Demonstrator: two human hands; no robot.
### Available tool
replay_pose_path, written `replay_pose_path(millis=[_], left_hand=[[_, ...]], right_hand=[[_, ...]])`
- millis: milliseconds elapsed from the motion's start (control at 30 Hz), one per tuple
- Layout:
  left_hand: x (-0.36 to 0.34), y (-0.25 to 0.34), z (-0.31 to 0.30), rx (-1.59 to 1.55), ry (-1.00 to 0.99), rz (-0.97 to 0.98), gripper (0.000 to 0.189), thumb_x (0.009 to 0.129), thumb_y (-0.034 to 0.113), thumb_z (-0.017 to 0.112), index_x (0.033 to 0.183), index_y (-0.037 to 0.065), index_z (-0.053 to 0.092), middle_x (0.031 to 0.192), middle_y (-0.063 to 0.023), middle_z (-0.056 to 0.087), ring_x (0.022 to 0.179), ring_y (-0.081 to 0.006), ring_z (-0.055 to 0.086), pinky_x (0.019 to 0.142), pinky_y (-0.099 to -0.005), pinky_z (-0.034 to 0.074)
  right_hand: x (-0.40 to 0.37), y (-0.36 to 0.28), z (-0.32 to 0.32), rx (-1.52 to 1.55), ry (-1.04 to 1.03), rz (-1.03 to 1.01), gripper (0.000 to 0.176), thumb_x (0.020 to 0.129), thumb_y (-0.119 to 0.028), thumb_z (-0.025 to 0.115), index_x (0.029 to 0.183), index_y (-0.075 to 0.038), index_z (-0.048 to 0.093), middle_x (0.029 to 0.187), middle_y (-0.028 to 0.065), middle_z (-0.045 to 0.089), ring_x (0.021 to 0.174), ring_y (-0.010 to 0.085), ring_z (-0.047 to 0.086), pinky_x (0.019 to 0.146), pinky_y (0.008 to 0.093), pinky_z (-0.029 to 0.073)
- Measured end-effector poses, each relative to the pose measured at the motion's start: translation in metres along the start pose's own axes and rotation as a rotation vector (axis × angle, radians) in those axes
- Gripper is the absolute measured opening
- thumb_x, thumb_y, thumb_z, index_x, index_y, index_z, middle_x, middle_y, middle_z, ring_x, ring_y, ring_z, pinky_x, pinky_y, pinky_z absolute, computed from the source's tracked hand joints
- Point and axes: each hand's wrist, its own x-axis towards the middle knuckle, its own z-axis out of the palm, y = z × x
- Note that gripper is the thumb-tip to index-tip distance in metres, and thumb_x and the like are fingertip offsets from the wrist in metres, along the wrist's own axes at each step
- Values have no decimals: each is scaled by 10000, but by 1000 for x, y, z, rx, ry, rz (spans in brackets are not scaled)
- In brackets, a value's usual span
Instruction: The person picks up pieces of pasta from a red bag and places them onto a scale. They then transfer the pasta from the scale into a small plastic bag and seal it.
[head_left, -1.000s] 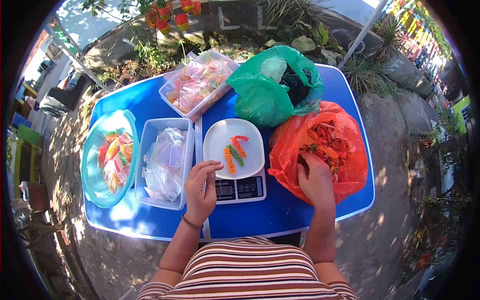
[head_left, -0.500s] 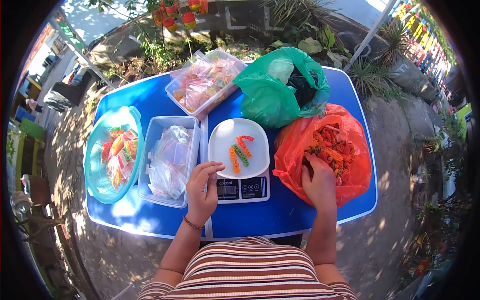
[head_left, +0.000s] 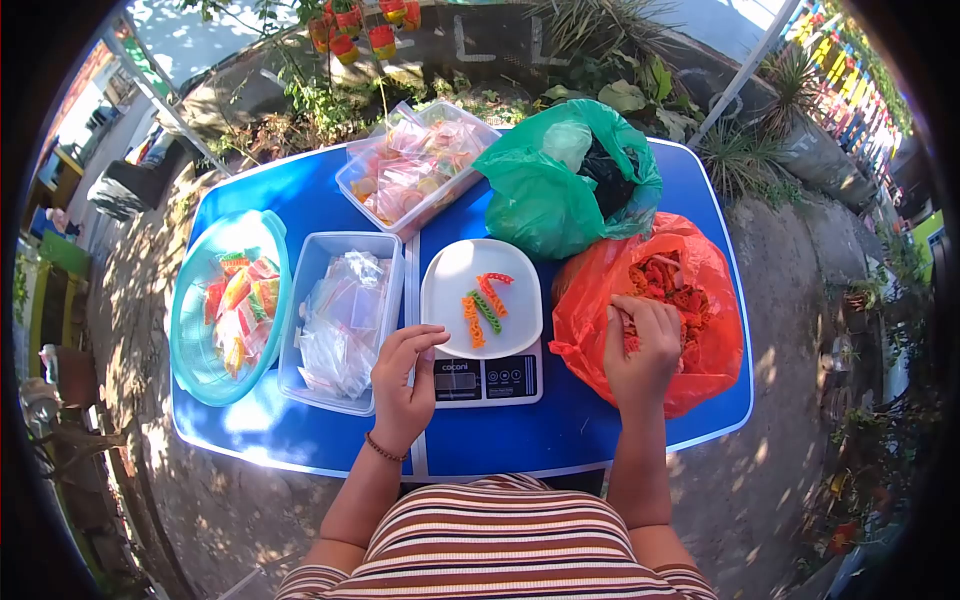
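My left hand [head_left: 405, 375] hovers at the lower left rim of a white square dish [head_left: 443, 275], its fingers stretched out and nothing in them. That dish rests on a kitchen scale [head_left: 512, 378] and holds several twisted snack pieces [head_left: 488, 302], orange, green and red. To the right, my right hand [head_left: 645, 345] is above the near left side of a red-orange plastic bag [head_left: 585, 290] full of similar snack pieces [head_left: 690, 298]. Its fingers are pinched together; whatever lies between them is hidden.
A clear box of small plastic bags [head_left: 345, 325] stands left of the scale. Beyond it, a turquoise basket [head_left: 182, 340] contains filled packets [head_left: 240, 310]. Behind are another box [head_left: 405, 225] of packets and a green plastic bag [head_left: 530, 215], all on a blue table [head_left: 560, 435].
My right hand has lifted out of the snack pieces in the red-orange bag and come slightly left, fingers now pinched. My left hand stays in place.
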Motion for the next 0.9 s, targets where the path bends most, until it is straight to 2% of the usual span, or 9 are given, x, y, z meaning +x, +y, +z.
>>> replay_pose_path(millis=[33, 100, 167, 267, 400, 567, 700, 767, 900], left_hand=[[0, 0, 0, 0, -1, 0, 234, 949, -78, 576, 1093, 35, 721, 1132, -137, 716, 1040, -296, 695, 891, -352, 547], [0, 2, 1, -8, -7, -4, 214, 960, -73, 576, 1089, 22, 718, 1134, -140, 716, 1053, -277, 695, 914, -340, 533], [0, 3, 2, -16, -16, -2, 206, 963, -71, 578, 1087, 16, 717, 1134, -141, 716, 1057, -268, 695, 924, -334, 527], [-2, 6, 2, -14, -33, 14, 209, 956, -76, 584, 1086, 17, 719, 1130, -141, 717, 1051, -270, 696, 919, -336, 530], [-5, 10, 3, -10, -59, 27, 210, 945, -84, 592, 1077, 16, 720, 1125, -141, 717, 1044, -272, 697, 915, -335, 532], [-6, 11, 10, -71, -100, -14, 209, 941, -90, 595, 1075, 10, 721, 1123, -141, 712, 1041, -265, 693, 910, -333, 534], [-3, 10, 16, -52, -136, 40, 207, 936, -86, 608, 1081, 10, 721, 1123, -137, 707, 1032, -254, 692, 888, -327, 544], [-2, 8, 18, -56, -144, 47, 236, 917, -86, 630, 1092, 34, 733, 1134, -126, 708, 1043, -261, 678, 877, -336, 548], [2, 14, 24, -97, -161, 46, 250, 907, -84, 643, 1098, 46, 740, 1143, -124, 705, 1056, -267, 668, 877, -341, 553]], right_hand=[[6, -11, 6, 0, 32, -73, 166, 853, -22, 705, 1018, -41, 722, 955, 117, 722, 893, 302, 661, 801, 406, 524], [14, -30, 25, 127, -82, -159, 166, 836, -48, 720, 1002, -47, 726, 929, 100, 718, 873, 289, 645, 770, 400, 511], [16, -43, 50, 128, -236, -160, 131, 843, -55, 724, 974, -53, 725, 920, 106, 725, 872, 309, 649, 788, 416, 517], [14, -49, 92, 12, -254, -154, 128, 852, -104, 727, 975, -69, 717, 898, 88, 723, 870, 293, 645, 774, 420, 510], [12, -52, 110, 0, -204, -174, 167, 788, -105, 751, 945, -83, 699, 885, 63, 715, 877, 262, 649, 745, 399, 497], [6, -50, 74, 191, -123, -239, 158, 787, -92, 748, 941, -75, 715, 857, 58, 716, 871, 252, 652, 722, 390, 480], [6, -42, 4, 387, -53, -77, 162, 799, 3, 701, 958, -21, 721, 860, 89, 714, 843, 277, 652, 751, 407, 509], [7, -31, -33, 365, -113, 116, 166, 809, 20, 684, 968, -9, 725, 865, 104, 704, 848, 300, 652, 770, 413, 522], [5, 10, -49, -56, -32, 169, 169, 813, -9, 705, 976, -30, 743, 880, 108, 695, 856, 331, 653, 781, 424, 528]])
